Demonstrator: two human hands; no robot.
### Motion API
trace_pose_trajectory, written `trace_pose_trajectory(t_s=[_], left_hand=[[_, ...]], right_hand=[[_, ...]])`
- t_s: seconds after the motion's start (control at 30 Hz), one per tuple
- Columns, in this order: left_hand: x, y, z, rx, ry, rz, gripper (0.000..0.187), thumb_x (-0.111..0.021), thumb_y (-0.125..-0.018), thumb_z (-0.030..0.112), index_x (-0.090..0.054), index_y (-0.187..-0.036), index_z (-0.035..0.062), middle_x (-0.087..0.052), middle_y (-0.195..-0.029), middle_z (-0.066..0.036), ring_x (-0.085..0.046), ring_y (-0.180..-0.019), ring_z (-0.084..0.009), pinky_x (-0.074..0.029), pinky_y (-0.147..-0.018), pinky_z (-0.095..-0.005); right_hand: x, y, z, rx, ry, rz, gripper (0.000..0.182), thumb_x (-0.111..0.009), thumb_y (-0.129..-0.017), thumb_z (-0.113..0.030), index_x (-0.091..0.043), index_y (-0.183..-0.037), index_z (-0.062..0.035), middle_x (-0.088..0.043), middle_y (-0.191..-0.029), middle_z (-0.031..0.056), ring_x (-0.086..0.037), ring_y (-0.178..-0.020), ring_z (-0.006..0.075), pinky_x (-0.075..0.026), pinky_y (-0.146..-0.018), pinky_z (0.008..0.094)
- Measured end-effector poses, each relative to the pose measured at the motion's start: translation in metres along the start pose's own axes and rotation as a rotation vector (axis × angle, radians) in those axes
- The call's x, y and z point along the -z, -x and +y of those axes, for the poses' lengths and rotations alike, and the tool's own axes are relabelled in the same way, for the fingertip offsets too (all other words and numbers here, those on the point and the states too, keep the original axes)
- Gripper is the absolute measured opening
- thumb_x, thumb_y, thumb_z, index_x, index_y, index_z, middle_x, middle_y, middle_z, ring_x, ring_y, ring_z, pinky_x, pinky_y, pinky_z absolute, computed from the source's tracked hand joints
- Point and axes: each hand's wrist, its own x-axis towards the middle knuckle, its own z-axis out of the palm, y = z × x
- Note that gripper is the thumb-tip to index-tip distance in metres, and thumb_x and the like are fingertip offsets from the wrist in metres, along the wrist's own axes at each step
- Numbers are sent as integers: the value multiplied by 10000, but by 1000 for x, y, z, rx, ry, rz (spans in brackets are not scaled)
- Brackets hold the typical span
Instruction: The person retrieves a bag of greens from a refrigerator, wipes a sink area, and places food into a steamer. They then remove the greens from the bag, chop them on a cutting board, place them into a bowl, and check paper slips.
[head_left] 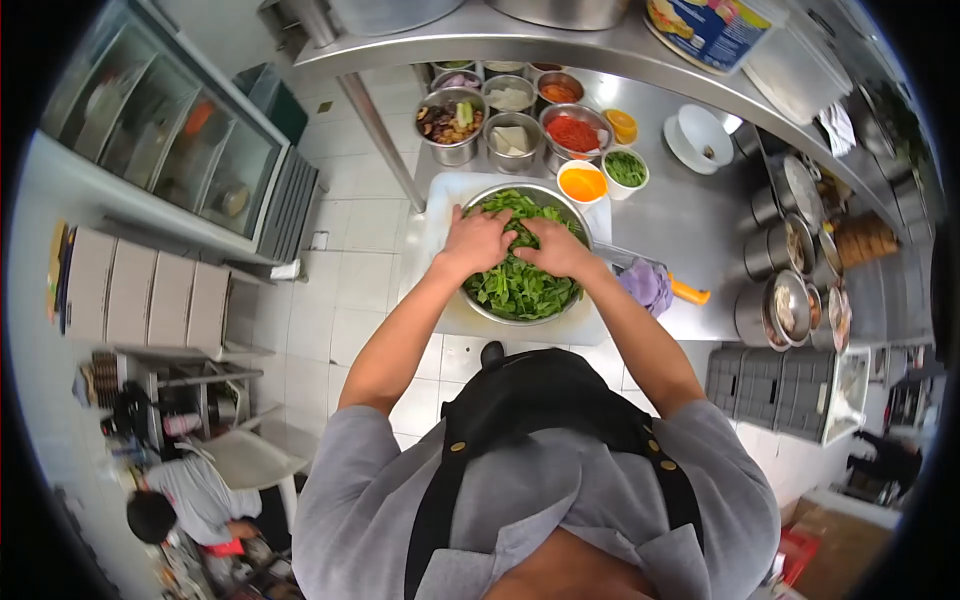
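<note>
A steel bowl [522,321] full of loose leafy greens [525,288] stands on a white cutting board [455,318] in front of me. My left hand [478,240] is in the left part of the bowl, its fingers curled into the leaves. From the right, my right hand [553,248] reaches in with fingers bent around some greens. The hands are close together but apart, and leaves partly hide the fingertips. Right of the bowl lies a crumpled purple cloth [648,286], with an orange-yellow handle [689,290] sticking out beside it.
Behind the bowl stand several containers, including shredded red food [573,134], orange liquid [582,183] and chopped greens [626,169]. White bowls [698,138] sit farther right. A steel shelf [400,48] overhangs the counter. Steel pots [770,312] line the right side. A person [205,495] is at lower left.
</note>
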Motion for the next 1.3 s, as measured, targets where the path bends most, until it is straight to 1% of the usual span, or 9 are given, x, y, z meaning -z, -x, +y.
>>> trace_pose_trajectory(t_s=[0.13,0.33,0.43,0.6,0.77,0.83,1.0,1.1,1.3], left_hand=[[24,6,-13,-228,349,195,316,-572,-831,174,-598,-1123,57,-615,-1103,-170,-558,-1054,-307,-379,-953,-489],[-34,32,-91,142,574,462,260,-582,-807,93,-608,-1042,-15,-620,-1066,-216,-630,-901,-308,-496,-811,-377],[-50,66,-91,432,1350,-21,131,-581,-823,81,-562,-928,5,-634,-855,-130,-667,-680,-249,-535,-571,-332],[-70,93,-68,464,1816,-194,109,-589,-819,59,-561,-920,31,-621,-829,-101,-653,-675,-249,-515,-576,-322],[-51,47,-83,390,859,490,197,-613,-729,49,-588,-921,15,-617,-805,-107,-588,-675,-208,-489,-634,-322],[-31,3,-91,185,698,688,220,-613,-719,45,-588,-935,12,-608,-818,-124,-595,-679,-214,-493,-630,-333],[20,-99,-109,83,298,624,352,-603,-712,87,-580,-1062,57,-590,-1063,-151,-539,-1045,-338,-389,-902,-473],[34,-126,-118,126,97,332,429,-594,-689,109,-569,-1116,78,-578,-1129,-148,-533,-1089,-328,-366,-926,-496],[17,-154,-153,-205,39,237,559,-581,-680,54,-543,-1235,102,-602,-1064,-216,-577,-990,-369,-464,-859,-447]], right_hand=[[28,21,-2,60,-54,301,381,-641,-734,-131,-611,-1091,-1,-580,-1126,230,-544,-1060,368,-429,-930,403],[56,82,4,-111,10,657,181,-575,-755,23,-668,-904,-22,-659,-870,139,-633,-741,275,-512,-675,328],[58,145,-4,-328,-334,664,161,-595,-757,6,-670,-897,-20,-662,-840,126,-625,-730,219,-505,-673,309],[3,222,-20,-416,-762,222,145,-624,-780,-49,-680,-911,-26,-664,-838,97,-623,-764,169,-499,-715,290],[-70,255,19,-774,-287,-24,234,-669,-763,-214,-695,-957,-85,-651,-941,144,-629,-824,263,-496,-783,365],[-68,259,33,-657,-178,6,266,-683,-748,-182,-679,-995,-84,-653,-904,140,-633,-779,244,-511,-736,351],[-57,244,31,-642,-377,115,280,-698,-737,-158,-670,-1001,-69,-656,-756,105,-631,-678,183,-518,-655,314],[-76,267,51,-671,-322,202,269,-681,-732,-138,-672,-989,-61,-656,-716,89,-630,-641,175,-519,-637,310],[-109,319,48,-996,-546,326,280,-665,-732,-217,-691,-969,-70,-678,-765,118,-647,-680,190,-517,-657,333]])
